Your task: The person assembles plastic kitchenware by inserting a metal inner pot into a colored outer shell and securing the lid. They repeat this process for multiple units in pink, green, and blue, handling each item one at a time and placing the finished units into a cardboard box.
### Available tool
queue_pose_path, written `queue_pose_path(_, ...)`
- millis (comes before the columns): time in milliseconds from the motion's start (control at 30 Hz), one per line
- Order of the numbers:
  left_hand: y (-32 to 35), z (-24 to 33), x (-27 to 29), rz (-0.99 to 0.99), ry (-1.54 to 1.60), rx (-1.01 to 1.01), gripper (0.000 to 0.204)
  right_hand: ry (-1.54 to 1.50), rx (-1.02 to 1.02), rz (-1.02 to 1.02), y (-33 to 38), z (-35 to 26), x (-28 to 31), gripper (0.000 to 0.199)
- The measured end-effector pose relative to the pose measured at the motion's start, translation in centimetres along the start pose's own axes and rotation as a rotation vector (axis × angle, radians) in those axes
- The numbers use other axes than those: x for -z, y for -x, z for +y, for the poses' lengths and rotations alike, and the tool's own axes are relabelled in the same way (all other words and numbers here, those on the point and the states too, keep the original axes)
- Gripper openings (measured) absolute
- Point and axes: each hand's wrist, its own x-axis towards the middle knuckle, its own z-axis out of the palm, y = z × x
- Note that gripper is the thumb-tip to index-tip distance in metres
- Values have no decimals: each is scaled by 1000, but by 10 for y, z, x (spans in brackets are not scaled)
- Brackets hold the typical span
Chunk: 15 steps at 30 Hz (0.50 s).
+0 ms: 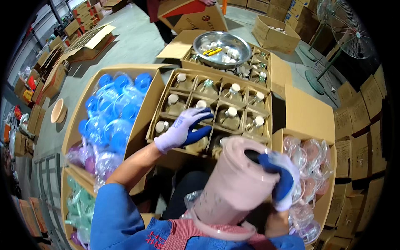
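My right hand [286, 181], in a white and blue work glove, grips a pink jug casing [229, 193] at its dark round opening. The casing lies tilted in front of my chest, its pink loop handle [225, 230] toward me. My left hand [181, 130], gloved alike, hovers over a divided carton [271, 112] with thumb and fingers apart. Round glass liners with white caps, such as one glass liner [230, 118], fill the carton's compartments. The fingertips are close to one white cap; contact cannot be made out.
Left are a carton of blue plastic parts [118, 104] and green parts [79, 200]. A carton of wrapped pink parts [308, 179] stands right. Ahead, a steel bowl [204, 39] holds white pieces and a yellow cutter. Another person's hand [207, 2], a fan [352, 31] and stacked boxes lie beyond.
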Motion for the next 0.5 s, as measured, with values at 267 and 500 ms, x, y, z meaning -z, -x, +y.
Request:
queue_pose_path(267,-277,-237,-31,357,-380,211,35,-156,127,-88,-91,82,-20,51)
queue_pose_path(500,-372,-306,-95,-213,-807,474,41,-502,-326,99,-123,111,-52,45)
